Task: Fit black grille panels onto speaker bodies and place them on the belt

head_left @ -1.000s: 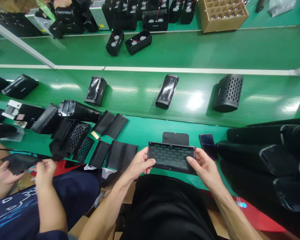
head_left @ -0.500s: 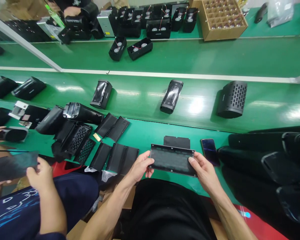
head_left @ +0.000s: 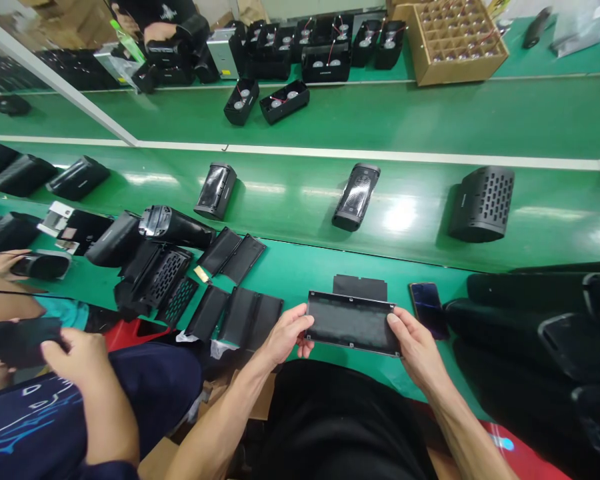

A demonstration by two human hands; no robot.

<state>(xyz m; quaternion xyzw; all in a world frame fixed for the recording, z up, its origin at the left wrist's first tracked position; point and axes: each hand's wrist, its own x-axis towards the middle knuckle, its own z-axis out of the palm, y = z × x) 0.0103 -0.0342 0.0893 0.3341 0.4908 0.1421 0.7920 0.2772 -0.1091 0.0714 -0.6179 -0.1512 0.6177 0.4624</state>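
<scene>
My left hand (head_left: 289, 331) grips the left end of a black speaker grille (head_left: 353, 323), thumb on top and fingers below. At its right end, my right hand (head_left: 416, 340) pinches the same grille. The shallow rimmed side faces up, with small screw posts along its edges, and its inside looks dark. Just behind it, partly covered, a thin black sheet (head_left: 360, 287) lies on the green bench. Several more black panels (head_left: 240, 313) are laid out to the left of my left hand.
A phone (head_left: 429, 309) lies right of the sheet, beside a pile of dark speaker parts (head_left: 530, 340). Black speakers (head_left: 357, 197) are spaced along the green conveyor (head_left: 280, 227) ahead. At the left a co-worker's hand (head_left: 75, 353) holds a dark sheet. Slotted grilles (head_left: 170, 277) are stacked nearby.
The grille stays in both hands; its slots, plain to see a second ago, now hardly show. Conveyor items appear further right in view. The co-worker's dark sheet has shifted.
</scene>
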